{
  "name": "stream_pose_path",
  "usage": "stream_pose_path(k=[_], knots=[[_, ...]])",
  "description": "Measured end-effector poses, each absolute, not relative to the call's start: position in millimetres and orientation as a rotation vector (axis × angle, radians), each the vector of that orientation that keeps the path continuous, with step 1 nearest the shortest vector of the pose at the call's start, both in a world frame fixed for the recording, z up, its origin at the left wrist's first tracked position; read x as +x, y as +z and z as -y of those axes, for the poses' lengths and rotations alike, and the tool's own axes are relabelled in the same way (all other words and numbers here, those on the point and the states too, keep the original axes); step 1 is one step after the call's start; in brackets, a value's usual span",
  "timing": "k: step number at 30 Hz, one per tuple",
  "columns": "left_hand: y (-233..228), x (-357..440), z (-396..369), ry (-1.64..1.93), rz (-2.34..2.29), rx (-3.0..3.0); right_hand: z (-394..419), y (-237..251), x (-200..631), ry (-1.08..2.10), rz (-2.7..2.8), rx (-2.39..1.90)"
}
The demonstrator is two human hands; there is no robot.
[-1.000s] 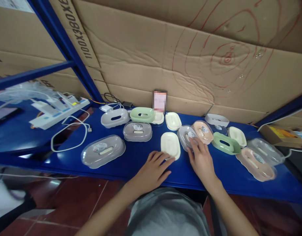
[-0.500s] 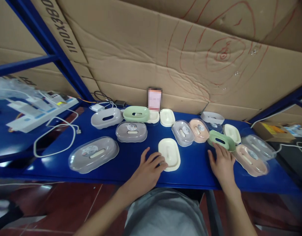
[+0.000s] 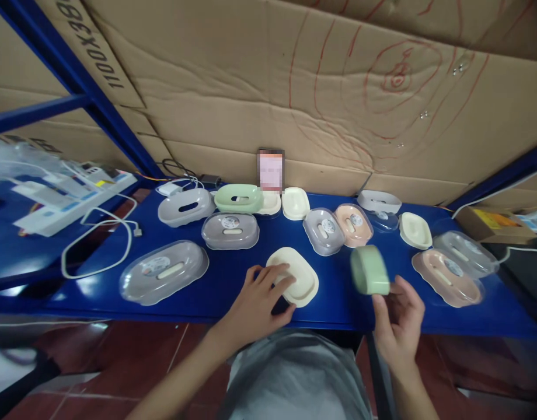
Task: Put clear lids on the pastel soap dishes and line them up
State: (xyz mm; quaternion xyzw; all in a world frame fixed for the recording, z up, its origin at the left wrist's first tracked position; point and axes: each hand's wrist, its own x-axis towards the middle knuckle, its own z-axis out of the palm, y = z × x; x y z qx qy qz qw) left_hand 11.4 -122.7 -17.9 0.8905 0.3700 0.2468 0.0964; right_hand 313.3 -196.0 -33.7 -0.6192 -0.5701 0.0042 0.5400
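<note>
My right hand (image 3: 400,326) pinches a green soap dish (image 3: 369,269) by its near end, between thumb and fingers. The dish is raised off the table, tilted on end and blurred by motion. The fingers of my left hand (image 3: 262,294) are spread and rest on a cream oval tray (image 3: 303,274), which lies flat near the front edge. Beyond it are a lidded grey soap box (image 3: 324,231) and a lidded peach one (image 3: 354,226). Another peach box (image 3: 447,277) with a clear lid lies right of my right hand.
Lidded grey boxes (image 3: 164,272) and open dishes (image 3: 186,207) stand at left. Cream trays (image 3: 295,203) lie at the back, near a propped phone (image 3: 271,170). A power strip (image 3: 76,204) and white cable (image 3: 131,236) lie far left. A cardboard wall (image 3: 216,105) closes the back.
My right hand has taken the green soap dish from among the right-hand boxes and brought it up and leftward. Under my left hand the cream tray has turned and shifted slightly left.
</note>
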Motion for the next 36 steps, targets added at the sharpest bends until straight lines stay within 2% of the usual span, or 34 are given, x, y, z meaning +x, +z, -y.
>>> stream_pose_path(k=[3,8,14,18,27,36], knots=[[-16.1,7.4,123.8,0.685,-0.97,2.635,199.4,-39.3,291.3,0.099,1.196,-1.436],[-13.2,3.8,125.4,0.709,-0.849,2.59,205.3,-47.3,297.6,0.212,1.283,-1.553],[-12.3,4.8,125.3,0.634,-0.798,2.603,214.1,-50.2,334.2,-0.11,1.578,-1.758],[-13.5,4.4,125.4,0.625,-0.79,2.601,208.4,-49.7,335.4,-0.238,1.761,-1.664],[-21.4,4.4,124.0,0.671,-0.926,2.674,199.9,-34.9,292.6,0.162,2.071,-1.279],[-24.2,3.9,117.2,0.506,-0.776,2.749,197.3,-30.1,273.1,0.074,2.291,-1.188]])
